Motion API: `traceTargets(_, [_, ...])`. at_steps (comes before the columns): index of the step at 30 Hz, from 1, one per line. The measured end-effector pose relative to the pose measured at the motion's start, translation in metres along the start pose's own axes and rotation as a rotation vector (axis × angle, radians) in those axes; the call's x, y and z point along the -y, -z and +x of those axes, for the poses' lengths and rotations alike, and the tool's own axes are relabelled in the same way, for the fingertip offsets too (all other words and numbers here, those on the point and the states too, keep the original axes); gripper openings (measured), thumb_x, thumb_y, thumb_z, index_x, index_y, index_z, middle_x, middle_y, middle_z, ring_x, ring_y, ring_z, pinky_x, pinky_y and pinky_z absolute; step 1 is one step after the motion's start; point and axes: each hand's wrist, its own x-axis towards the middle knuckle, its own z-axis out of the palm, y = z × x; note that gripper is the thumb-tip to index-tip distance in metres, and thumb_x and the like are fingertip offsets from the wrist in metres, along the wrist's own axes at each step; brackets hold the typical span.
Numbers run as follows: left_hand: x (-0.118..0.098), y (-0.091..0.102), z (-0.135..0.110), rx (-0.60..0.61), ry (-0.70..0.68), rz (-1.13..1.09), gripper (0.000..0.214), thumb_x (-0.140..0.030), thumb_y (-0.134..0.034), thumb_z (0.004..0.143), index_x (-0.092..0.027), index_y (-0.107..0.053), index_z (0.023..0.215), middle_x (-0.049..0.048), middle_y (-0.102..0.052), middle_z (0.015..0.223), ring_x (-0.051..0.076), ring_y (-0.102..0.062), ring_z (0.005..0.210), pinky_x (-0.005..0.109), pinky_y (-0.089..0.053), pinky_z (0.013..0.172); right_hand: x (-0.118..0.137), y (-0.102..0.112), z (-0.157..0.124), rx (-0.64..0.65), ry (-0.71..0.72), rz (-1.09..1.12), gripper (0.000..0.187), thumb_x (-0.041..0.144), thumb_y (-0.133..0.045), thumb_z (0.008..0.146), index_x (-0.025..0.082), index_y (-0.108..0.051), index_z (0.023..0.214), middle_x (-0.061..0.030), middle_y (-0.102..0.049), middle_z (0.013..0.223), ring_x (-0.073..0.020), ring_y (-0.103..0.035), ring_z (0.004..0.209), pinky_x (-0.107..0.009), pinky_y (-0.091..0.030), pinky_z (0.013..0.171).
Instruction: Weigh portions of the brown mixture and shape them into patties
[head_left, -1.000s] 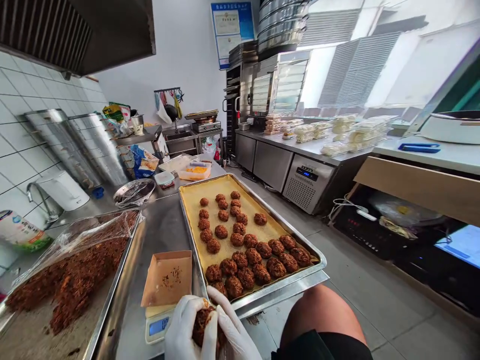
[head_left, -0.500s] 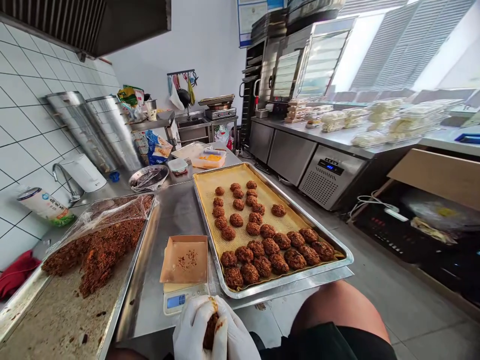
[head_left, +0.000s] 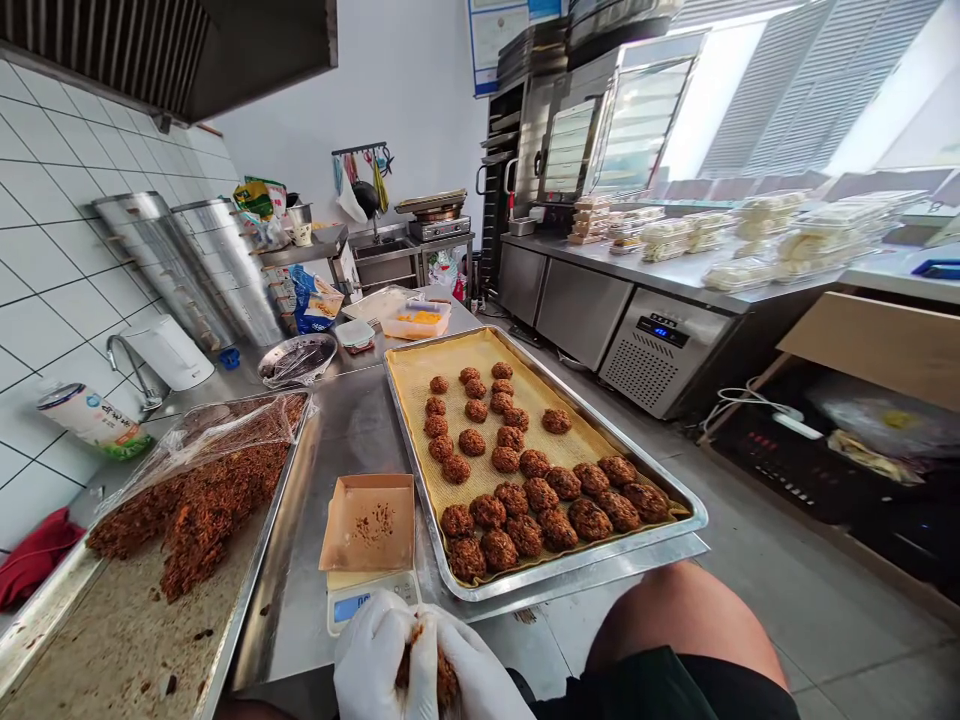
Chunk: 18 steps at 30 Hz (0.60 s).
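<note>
My left hand and my right hand, both in white gloves, close around a lump of shredded brown mix, which shows between them. Just beyond them stands a digital kitchen scale, partly hidden by my left hand, with a square paper tray on it. To the right, a steel baking tray lined with a yellow mat carries several rows of round brown patties. On the left, a steel tray holds a heap of the loose mix, partly under plastic film.
A steel worktable carries a steel bowl and a plastic box of yellow food. A tap and tiled wall lie left. Packed food trays stand on a far counter above a steel refrigerated unit.
The scene sits further right than in the oldest frame, so my head has turned left. My gloves have shifted on the lump, and more of it shows between them.
</note>
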Motion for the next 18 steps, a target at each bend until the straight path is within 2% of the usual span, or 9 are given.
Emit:
traceTargets(2, [-0.002, 0.0, 0.003, 0.005, 0.028, 0.066, 0.014, -0.024, -0.051, 0.096, -0.021, -0.064, 0.091, 0.0084, -0.065, 0.093, 0.021, -0.065, 0.088, 0.033, -0.053, 0.078, 0.001, 0.003, 0.001, -0.074, 0.004, 0.005, 0.023, 0.041, -0.082, 0.074, 0.021, -0.076, 0.085, -0.0036, -0.073, 0.083, -0.0207, -0.067, 0.081, -0.034, -0.053, 0.082])
traceTargets(4, [-0.003, 0.001, 0.005, 0.027, 0.056, 0.11, 0.023, -0.027, -0.049, 0.097, -0.02, -0.064, 0.112, 0.0138, -0.065, 0.118, 0.026, -0.063, 0.109, 0.039, -0.053, 0.093, 0.0, 0.007, 0.0, -0.146, 0.043, -0.046, 0.03, 0.043, -0.082, 0.073, 0.022, -0.076, 0.094, -0.004, -0.074, 0.09, -0.022, -0.066, 0.089, -0.034, -0.051, 0.087])
traceTargets(5, [-0.004, 0.002, 0.006, 0.056, 0.071, 0.119, 0.026, -0.028, -0.047, 0.097, -0.019, -0.063, 0.116, 0.0145, -0.064, 0.122, 0.026, -0.063, 0.112, 0.039, -0.053, 0.095, -0.001, 0.008, 0.0, -0.168, 0.072, -0.091, 0.032, 0.044, -0.082, 0.074, 0.023, -0.075, 0.097, -0.0046, -0.074, 0.094, -0.0231, -0.066, 0.092, -0.035, -0.051, 0.089])
traceTargets(8, [-0.003, 0.005, 0.005, 0.16, 0.129, 0.15, 0.027, -0.031, -0.045, 0.098, -0.02, -0.064, 0.114, 0.0131, -0.069, 0.115, 0.026, -0.067, 0.103, 0.038, -0.055, 0.089, -0.001, 0.01, -0.005, -0.187, 0.127, -0.206, 0.031, 0.044, -0.078, 0.078, 0.025, -0.072, 0.103, -0.0046, -0.073, 0.102, -0.0245, -0.064, 0.096, -0.037, -0.049, 0.09])
traceTargets(11, [-0.003, 0.007, 0.004, 0.202, 0.165, 0.222, 0.028, -0.037, -0.049, 0.098, -0.022, -0.066, 0.112, 0.0108, -0.073, 0.106, 0.026, -0.071, 0.094, 0.036, -0.056, 0.08, 0.004, 0.008, -0.013, -0.165, 0.165, -0.269, 0.026, 0.043, -0.071, 0.084, 0.027, -0.069, 0.104, -0.0024, -0.071, 0.102, -0.0229, -0.062, 0.096, -0.034, -0.048, 0.09])
traceTargets(15, [-0.004, 0.008, 0.004, 0.208, 0.1, 0.214, 0.029, -0.042, -0.051, 0.097, -0.023, -0.067, 0.112, 0.0091, -0.073, 0.104, 0.025, -0.071, 0.092, 0.034, -0.056, 0.076, 0.008, 0.006, -0.017, -0.048, 0.192, -0.174, 0.025, 0.049, -0.063, 0.09, 0.027, -0.067, 0.1, -0.0011, -0.067, 0.097, -0.0196, -0.059, 0.088, -0.032, -0.047, 0.084])
traceTargets(18, [-0.006, 0.009, 0.005, 0.177, 0.048, 0.113, 0.019, -0.037, -0.054, 0.096, -0.023, -0.067, 0.099, 0.0067, -0.072, 0.092, 0.022, -0.069, 0.084, 0.03, -0.055, 0.074, 0.004, 0.005, -0.015, -0.027, 0.162, -0.095, 0.029, 0.054, -0.068, 0.086, 0.025, -0.066, 0.091, 0.0011, -0.062, 0.083, -0.0164, -0.053, 0.075, -0.029, -0.045, 0.072])
